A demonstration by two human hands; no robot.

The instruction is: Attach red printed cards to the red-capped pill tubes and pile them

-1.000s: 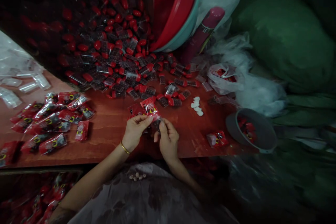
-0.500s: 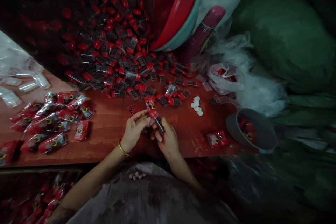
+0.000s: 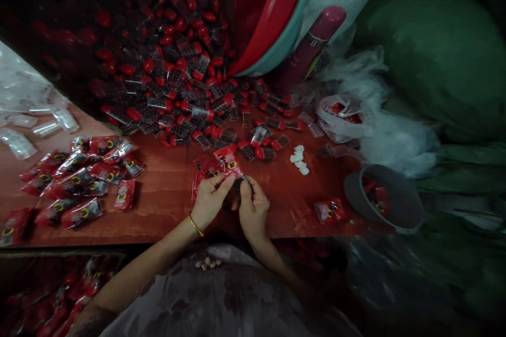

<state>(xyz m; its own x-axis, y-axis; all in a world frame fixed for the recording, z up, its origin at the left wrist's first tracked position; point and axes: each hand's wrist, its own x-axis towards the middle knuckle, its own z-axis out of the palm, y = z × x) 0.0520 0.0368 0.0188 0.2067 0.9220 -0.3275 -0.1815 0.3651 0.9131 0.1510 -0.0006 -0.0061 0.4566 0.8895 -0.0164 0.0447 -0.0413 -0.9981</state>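
Note:
Between both hands, over the near middle of the table (image 3: 158, 184), is a small red printed plastic packet (image 3: 228, 159) with a yellow-and-black mark. My left hand (image 3: 208, 200), with a gold bangle at the wrist, pinches its lower left side between thumb and fingers. Gripping the lower right end is my right hand (image 3: 253, 209), its thumb and fingers closed. The fingers hide the packet's bottom, so its contents cannot be made out. Just behind and left of the hands lie more red packets (image 3: 204, 164), partly covered.
Small clear containers with red caps (image 3: 201, 113) spill in a big heap. Filled red packets (image 3: 75, 181) are piled left. Behind stand a red basin (image 3: 269, 16) and a maroon flask (image 3: 304, 52). White pieces (image 3: 299, 160), a lone packet (image 3: 330, 210) and a grey bucket (image 3: 353, 195) are right.
The packet, earlier tilted with a dark clear container showing at its lower end, now faces up flatter. Both hands have closed in on its lower end, my right hand's fingers curling round.

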